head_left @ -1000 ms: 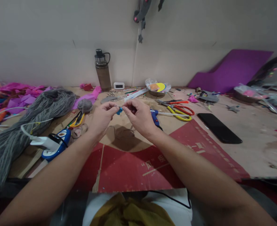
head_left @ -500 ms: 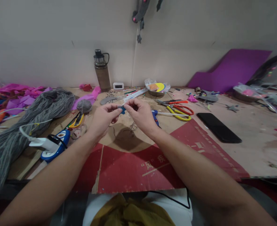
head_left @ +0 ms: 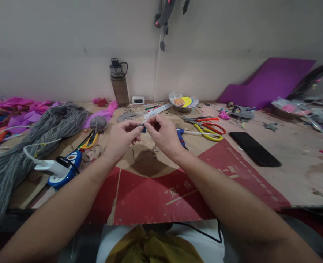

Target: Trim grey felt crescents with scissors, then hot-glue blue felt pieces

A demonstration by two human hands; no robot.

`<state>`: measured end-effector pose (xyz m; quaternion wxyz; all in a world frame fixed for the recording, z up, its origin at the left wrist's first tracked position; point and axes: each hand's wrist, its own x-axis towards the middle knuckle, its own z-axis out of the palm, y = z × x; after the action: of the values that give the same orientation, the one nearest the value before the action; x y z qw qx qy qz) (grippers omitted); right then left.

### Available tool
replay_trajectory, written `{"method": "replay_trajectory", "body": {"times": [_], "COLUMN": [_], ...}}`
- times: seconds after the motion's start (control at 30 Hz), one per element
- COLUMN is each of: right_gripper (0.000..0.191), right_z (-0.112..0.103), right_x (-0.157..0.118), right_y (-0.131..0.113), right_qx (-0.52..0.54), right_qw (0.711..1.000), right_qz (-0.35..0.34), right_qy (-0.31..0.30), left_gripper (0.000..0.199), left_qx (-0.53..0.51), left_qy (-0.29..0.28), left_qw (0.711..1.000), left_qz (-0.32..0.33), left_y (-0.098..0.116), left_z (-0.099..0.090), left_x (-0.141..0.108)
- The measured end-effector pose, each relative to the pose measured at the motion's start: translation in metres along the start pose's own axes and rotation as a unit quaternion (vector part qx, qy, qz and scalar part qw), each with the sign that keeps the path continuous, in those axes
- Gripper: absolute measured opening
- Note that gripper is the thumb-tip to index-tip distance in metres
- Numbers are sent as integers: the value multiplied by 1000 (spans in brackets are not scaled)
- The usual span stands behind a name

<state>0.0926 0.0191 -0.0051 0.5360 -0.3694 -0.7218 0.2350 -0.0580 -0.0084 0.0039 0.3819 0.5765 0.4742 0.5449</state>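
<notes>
Between my fingertips, above the cardboard (head_left: 139, 160), is a small dark blue piece (head_left: 144, 129), mostly covered by the fingers; its exact shape does not show. My left hand (head_left: 121, 137) pinches it from the left, thumb against forefinger. From the other side my right hand (head_left: 164, 135) pinches it too, and the two hands nearly touch. A thin grey strand (head_left: 155, 147) lies on the cardboard below. Just right of my right hand is a blue glue gun (head_left: 180, 136) with a white glue stick, partly hidden by that hand.
Scissors with yellow handles (head_left: 209, 136) and a black phone (head_left: 254, 148) lie to the right. Left are a grey yarn ball (head_left: 98, 124), a long yarn hank (head_left: 48, 128) and a blue power strip (head_left: 65, 171) with plugged cables. A bottle (head_left: 119, 84) stands against the wall.
The blue piece shows less between the fingertips than before, as it has turned or the fingers have closed over it. Both hands stay in nearly the same place.
</notes>
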Motion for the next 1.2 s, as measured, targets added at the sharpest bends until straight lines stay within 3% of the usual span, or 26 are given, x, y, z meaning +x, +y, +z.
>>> {"method": "replay_trajectory", "body": {"times": [0.1,0.2,0.5,0.73,1.2], "right_gripper": [5,12,5,3,4], "right_z": [-1,-1,-1,-1,-1], "right_x": [0,-1,-3,-2,-4], "right_y": [0,2,-2,-1,-4], "right_qx": [-14,-28,-71,-78,-60], "right_qw": [1000,999,994,994,995], "right_qz": [-16,-39,-87,-72,-76], "right_qy": [-5,-6,14,23,14], "left_gripper": [21,22,21,21,23], "left_qx": [-24,-37,-23,-7,-77], "left_qy": [5,15,27,12,23], "left_qw": [1000,999,999,1000,996], "left_qz": [-17,-26,-1,3,-40], "left_y": [-2,-4,-4,0,-1], "left_z": [-1,-2,0,1,2], "left_x": [2,4,4,0,1]}}
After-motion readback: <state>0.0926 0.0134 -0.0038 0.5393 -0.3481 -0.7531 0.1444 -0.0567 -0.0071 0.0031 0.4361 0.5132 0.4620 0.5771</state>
